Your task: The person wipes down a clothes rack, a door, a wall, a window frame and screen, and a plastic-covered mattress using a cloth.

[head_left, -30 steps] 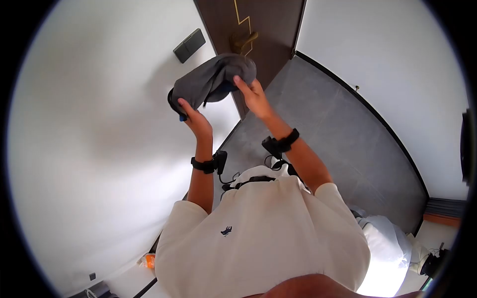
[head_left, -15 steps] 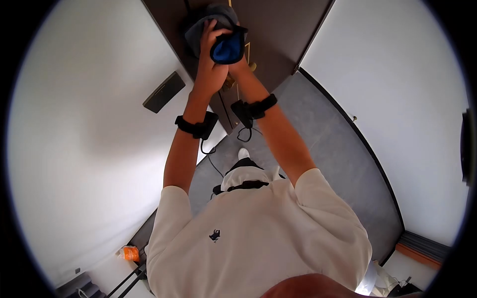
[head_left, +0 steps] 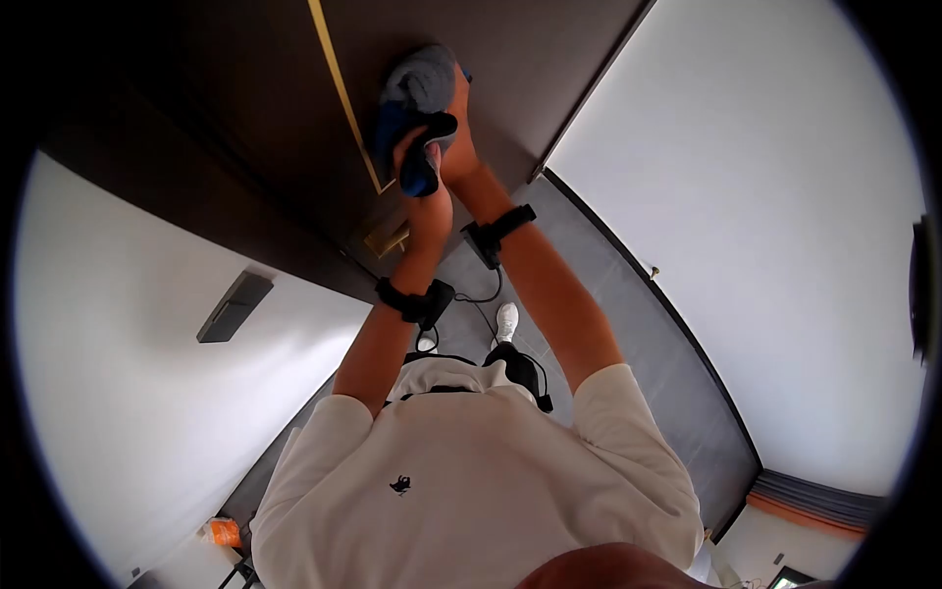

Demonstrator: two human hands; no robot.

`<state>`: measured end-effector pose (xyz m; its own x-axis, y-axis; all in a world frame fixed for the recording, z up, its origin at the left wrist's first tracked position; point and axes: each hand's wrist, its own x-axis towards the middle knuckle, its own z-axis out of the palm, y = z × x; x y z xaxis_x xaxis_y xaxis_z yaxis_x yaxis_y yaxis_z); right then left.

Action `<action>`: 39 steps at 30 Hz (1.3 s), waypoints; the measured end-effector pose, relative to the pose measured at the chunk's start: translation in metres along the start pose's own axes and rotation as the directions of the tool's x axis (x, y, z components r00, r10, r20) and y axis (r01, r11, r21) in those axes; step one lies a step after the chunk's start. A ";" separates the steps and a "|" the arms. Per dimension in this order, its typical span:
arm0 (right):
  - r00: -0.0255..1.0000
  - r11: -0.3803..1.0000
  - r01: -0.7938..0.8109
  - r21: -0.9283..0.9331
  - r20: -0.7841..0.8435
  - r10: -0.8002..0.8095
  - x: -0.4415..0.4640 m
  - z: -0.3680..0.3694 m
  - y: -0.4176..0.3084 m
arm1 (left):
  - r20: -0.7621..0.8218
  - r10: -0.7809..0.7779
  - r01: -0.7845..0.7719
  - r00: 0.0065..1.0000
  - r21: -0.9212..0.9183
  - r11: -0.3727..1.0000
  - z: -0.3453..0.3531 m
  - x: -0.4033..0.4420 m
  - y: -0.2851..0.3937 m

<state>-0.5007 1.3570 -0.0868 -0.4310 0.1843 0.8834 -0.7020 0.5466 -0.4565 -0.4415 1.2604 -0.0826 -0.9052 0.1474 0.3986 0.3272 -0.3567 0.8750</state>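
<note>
A dark brown door [head_left: 549, 69] fills the far side, beyond a soft grey-and-blue cloth item [head_left: 422, 80] held up on the far left, bunched. The right hand [head_left: 460, 142] grasps its right side; the left hand [head_left: 429, 208] grips the near, black-edged fold. Good handling means gathering loose edges inside both palms, clear of the brass handle [head_left: 394, 240]. Whether cloth touches door, I cannot tell.

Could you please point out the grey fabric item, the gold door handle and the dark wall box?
Grey fabric item [head_left: 424, 79]: head view, upper grey part.
Gold door handle [head_left: 392, 240]: head view, middle of the handle.
Dark wall box [head_left: 234, 308]: head view, middle of its front.
</note>
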 end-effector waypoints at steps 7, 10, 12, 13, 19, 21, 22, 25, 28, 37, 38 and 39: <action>0.896 0.891 -0.437 -0.124 -0.150 0.419 -0.068 -0.082 0.086 | 0.298 -0.784 0.630 0.545 -0.762 0.147 0.054 0.021 -0.108; 0.915 0.892 -0.402 -0.207 -0.131 0.382 -0.073 -0.114 0.106 | 0.215 -0.749 0.607 0.626 -0.737 0.296 0.084 0.020 -0.107; 0.934 0.924 -0.322 -0.205 0.092 0.346 -0.063 -0.129 0.092 | 0.097 -0.587 0.453 0.804 -0.741 0.497 0.091 0.015 -0.073; 0.947 0.940 -0.263 -0.218 0.126 0.295 -0.051 -0.130 0.087 | 0.007 -0.438 0.317 0.899 -0.700 0.640 0.089 0.014 -0.044; 0.925 0.989 0.124 -0.086 0.369 -0.084 0.035 -0.107 0.008 | -0.350 0.400 -0.463 0.847 -0.115 0.879 0.050 0.014 0.027; 0.900 0.946 0.285 -0.155 0.382 -0.209 0.043 -0.101 0.009 | -0.341 0.531 -0.516 0.776 0.141 0.845 0.059 0.024 0.031; 0.896 0.943 0.293 -0.156 0.389 -0.214 0.036 -0.100 0.016 | -0.450 0.361 -0.166 0.817 0.415 0.894 0.066 0.031 0.035; 0.926 0.908 0.196 -0.371 0.375 -0.047 0.005 -0.112 0.045 | -0.172 0.435 -0.093 0.884 0.848 0.522 0.045 0.038 -0.008; 0.898 0.819 0.059 -0.571 0.389 0.207 -0.006 -0.149 0.074 | 0.139 0.250 -0.226 0.958 0.904 0.364 0.109 0.056 -0.020; 0.935 0.949 -0.307 -0.068 0.164 0.314 0.032 -0.295 0.193 | 0.416 0.117 -0.383 0.902 0.644 0.662 0.320 0.135 -0.086; 0.941 0.951 -0.300 -0.067 0.145 0.307 0.041 -0.324 0.211 | 0.406 0.088 -0.335 0.909 0.592 0.733 0.342 0.135 -0.104; 0.887 0.910 -0.414 -0.003 0.222 0.405 0.057 -0.355 0.231 | 0.420 0.113 -0.364 0.901 0.587 0.724 0.360 0.136 -0.129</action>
<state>-0.4864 1.7837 -0.1045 -0.7922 0.2033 0.5754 -0.4588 0.4234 -0.7812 -0.5090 1.6583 -0.0424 -0.6646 0.4797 0.5729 0.7252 0.2294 0.6491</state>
